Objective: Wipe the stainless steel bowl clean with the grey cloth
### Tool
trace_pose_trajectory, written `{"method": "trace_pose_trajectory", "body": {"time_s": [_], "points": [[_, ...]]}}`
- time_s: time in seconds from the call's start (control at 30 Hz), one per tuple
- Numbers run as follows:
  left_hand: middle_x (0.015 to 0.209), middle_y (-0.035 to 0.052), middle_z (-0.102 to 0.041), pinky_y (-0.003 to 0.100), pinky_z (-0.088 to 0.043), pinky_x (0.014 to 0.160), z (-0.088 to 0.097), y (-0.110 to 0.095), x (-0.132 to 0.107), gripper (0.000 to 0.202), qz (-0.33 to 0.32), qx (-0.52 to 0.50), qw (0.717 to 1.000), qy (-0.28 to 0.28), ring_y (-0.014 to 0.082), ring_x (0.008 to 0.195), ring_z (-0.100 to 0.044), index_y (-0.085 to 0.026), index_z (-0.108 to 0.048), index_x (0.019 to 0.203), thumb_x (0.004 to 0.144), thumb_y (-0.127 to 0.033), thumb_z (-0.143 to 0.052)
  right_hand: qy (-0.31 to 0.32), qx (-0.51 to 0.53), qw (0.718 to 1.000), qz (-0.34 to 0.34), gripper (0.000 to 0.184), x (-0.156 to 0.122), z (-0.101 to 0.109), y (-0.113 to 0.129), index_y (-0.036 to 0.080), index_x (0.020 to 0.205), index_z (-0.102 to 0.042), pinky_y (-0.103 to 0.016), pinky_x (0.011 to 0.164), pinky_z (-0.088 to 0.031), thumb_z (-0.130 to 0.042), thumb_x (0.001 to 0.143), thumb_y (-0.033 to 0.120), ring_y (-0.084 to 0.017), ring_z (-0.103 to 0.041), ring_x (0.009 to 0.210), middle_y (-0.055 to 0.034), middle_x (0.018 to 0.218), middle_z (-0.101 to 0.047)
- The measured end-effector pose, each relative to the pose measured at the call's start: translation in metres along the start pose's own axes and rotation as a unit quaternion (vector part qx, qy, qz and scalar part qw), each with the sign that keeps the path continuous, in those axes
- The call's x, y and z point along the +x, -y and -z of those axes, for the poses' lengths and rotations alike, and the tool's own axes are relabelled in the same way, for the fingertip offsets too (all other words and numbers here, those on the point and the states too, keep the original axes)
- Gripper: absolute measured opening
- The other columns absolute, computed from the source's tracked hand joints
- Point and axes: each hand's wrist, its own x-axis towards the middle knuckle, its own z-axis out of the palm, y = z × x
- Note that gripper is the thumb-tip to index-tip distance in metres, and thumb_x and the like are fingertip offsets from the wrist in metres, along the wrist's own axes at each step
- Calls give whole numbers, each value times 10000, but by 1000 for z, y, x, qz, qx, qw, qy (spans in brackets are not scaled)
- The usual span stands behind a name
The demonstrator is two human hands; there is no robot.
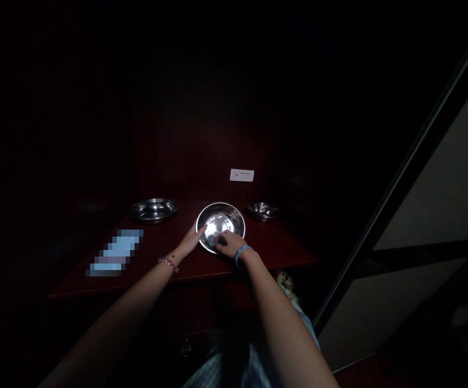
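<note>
A shiny steel bowl [220, 218] is tilted towards me near the middle of the dark red table. My left hand [191, 240] grips its left side, the thumb over the rim and the fingers hidden behind the wall. My right hand [233, 244] reaches over the near right rim into the bowl. Its fingers are curled by the inner surface. A dark patch shows under those fingers; whether it is a small object or shadow, I cannot tell.
A wide steel dish [154, 211] stands at the back left of the table [157, 258], a smaller steel bowl [263, 210] at the back right. A blurred bluish rectangle [116, 252] lies at left. A white wall socket [241, 175] sits behind. A framed panel [428, 199] slants at right.
</note>
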Motion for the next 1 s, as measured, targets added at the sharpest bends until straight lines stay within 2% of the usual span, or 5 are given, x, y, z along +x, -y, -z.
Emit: {"method": "trace_pose_trajectory", "body": {"time_s": [0.3,0.5,0.73,0.87,1.0], "points": [[1345,152,-638,451,-426,1103,1,2,2,595,16,-15,1000,-1,313,1271,-574,-132,-558,1316,863,-518,-554,21,136,990,23,362,0,-3,0,258,1212,-708,-348,1083,-414,-594,893,385,-229,-583,1223,-57,1326,-634],[1243,147,-694,439,-435,1085,1,4,3,596,39,-20,999,-6,313,1225,-602,-118,-588,1289,879,-543,-515,47,154,986,51,490,1,-9,4,227,1339,-627,-363,1137,-377,-587,892,425,-244,-538,1288,-83,1444,-546],[1253,170,-689,426,-435,1070,3,1,2,586,48,-13,999,-5,326,1181,-620,-100,-622,1236,875,-552,-523,68,81,993,61,600,-5,-7,11,230,1437,-524,-400,1180,-324,-592,883,450,-280,-439,1394,-85,1533,-454],[1319,189,-651,424,-407,1102,1,-1,2,632,38,-15,999,-4,317,1242,-590,-86,-570,1300,877,-551,-505,99,20,992,70,757,-14,-4,16,217,1521,-390,-468,1205,-286,-637,848,461,-332,-336,1463,-98,1598,-360],[1318,207,-651,403,-405,1119,-3,1,5,685,40,-18,999,-11,330,1282,-570,-66,-574,1285,828,-576,-551,136,-55,986,74,893,-28,-4,18,184,1569,-257,-529,1185,-312,-663,819,450,-376,-304,1472,-127,1623,-292]]}}
